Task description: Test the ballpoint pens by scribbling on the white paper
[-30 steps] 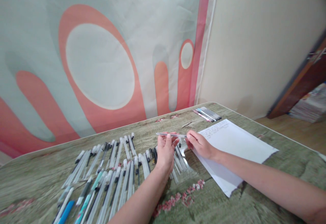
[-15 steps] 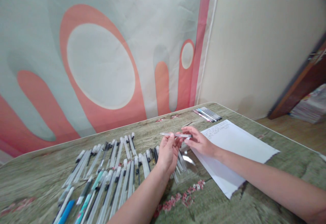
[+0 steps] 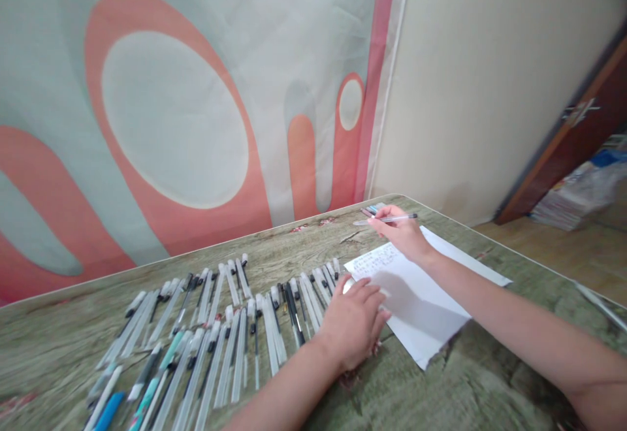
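My right hand (image 3: pixel 402 234) is closed around a slim clear pen (image 3: pixel 407 217), held almost level above the far edge of the paper. One end of the pen points left past my fingers. My left hand (image 3: pixel 355 321) lies palm down at the left edge of the white sheet of paper (image 3: pixel 416 313), its fingers spread. A shiny, pale round object (image 3: pixel 349 285) peeks out beyond its knuckles; most of it is hidden. Small handwriting covers the paper's upper left part.
Rows of clear pens and refills (image 3: pixel 240 346) lie left of my left hand. A blue pen (image 3: pixel 108 411) is at the near left. Behind my right hand, several pens (image 3: pixel 373 209) lie partly hidden on the wood-patterned table (image 3: pixel 294 248). A printed curtain (image 3: pixel 274 91) hangs behind.
My hands have parted. The pen that was between both hands is now in my right hand, farther back above the paper. My left hand has come down onto the paper's left edge.
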Tool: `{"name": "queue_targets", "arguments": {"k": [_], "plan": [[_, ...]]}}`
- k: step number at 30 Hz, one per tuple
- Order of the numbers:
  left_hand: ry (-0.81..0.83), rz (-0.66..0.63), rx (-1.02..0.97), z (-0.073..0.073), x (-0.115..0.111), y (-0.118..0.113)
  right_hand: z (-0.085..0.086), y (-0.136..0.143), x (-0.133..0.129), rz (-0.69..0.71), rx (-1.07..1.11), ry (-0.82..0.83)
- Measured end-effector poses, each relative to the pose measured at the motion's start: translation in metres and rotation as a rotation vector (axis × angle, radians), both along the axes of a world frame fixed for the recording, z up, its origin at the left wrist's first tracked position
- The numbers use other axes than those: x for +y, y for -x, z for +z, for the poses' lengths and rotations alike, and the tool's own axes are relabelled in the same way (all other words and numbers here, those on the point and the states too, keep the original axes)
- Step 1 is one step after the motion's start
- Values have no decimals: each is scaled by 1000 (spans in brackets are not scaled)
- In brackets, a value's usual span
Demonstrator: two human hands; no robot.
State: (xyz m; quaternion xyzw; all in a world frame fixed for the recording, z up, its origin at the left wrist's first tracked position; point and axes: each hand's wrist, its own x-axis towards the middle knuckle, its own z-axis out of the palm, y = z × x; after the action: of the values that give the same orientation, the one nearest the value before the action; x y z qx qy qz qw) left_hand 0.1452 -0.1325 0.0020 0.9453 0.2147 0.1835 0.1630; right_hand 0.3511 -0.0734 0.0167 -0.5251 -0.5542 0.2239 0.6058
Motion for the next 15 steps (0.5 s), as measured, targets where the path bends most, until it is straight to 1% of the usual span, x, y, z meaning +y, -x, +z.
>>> {"name": "queue_targets", "arguments": {"k": [2, 3, 6, 7, 8, 9, 11, 13, 15], "plan": [[-106, -18, 95, -4, -3, -1, -5, -18, 1, -41, 86, 50], [-143, -15, 124, -6, -3, -2, -11, -26, 0, -23, 134, 93], [-213, 9, 179, -12, -1, -3, -35, -50, -10, 99, 248, 310], [-225, 11, 189, -13, 0, -2, -43, -57, -14, 111, 248, 374], [-233, 11, 194, -14, 0, -2, -51, -63, -17, 98, 224, 401], [-236, 8, 197, -15, 1, -2, -58, -69, -20, 86, 174, 409], [-238, 4, 201, -16, 2, -2, -69, -77, -24, 46, 85, 371], [-241, 2, 212, -16, 2, -2, -75, -81, -26, 18, 24, 322], [-248, -4, 226, -17, 2, -2, -76, -81, -28, -12, -44, 299]]}}
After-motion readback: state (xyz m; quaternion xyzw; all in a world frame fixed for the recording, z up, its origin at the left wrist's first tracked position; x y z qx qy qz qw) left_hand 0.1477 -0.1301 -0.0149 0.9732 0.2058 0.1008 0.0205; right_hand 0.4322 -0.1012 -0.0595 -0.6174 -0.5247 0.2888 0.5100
